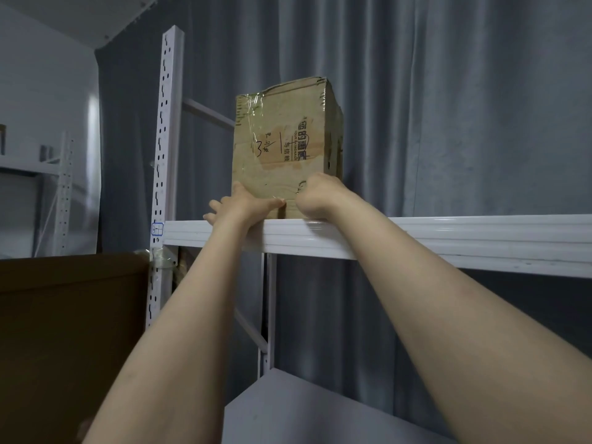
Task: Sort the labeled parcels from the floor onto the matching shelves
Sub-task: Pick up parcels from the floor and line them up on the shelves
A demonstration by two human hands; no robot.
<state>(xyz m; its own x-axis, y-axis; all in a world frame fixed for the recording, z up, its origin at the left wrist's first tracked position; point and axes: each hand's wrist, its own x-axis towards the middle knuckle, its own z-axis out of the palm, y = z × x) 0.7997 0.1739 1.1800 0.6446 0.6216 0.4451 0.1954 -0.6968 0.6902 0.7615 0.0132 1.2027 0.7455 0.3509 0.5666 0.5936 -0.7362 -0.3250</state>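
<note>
A worn, taped cardboard parcel (285, 145) with printed characters and a handwritten "3" stands upright on the top white shelf (448, 238) of the rack, above my head. Both my arms reach up to its lower front. My left hand (240, 206) lies flat against the bottom left of the parcel's face, fingers spread. At the bottom right of the face is my right hand (317, 195), its fingers curled into a fist that presses the cardboard with the knuckles. A small blue-edged label (157, 228) sticks to the post at shelf height.
The rack's white perforated upright (166, 129) rises left of the parcel. A lower grey shelf (304, 411) lies beneath my arms. A dark brown cabinet or box (70, 331) fills the lower left. Grey curtains (464, 107) hang behind; another white rack (61, 187) stands far left.
</note>
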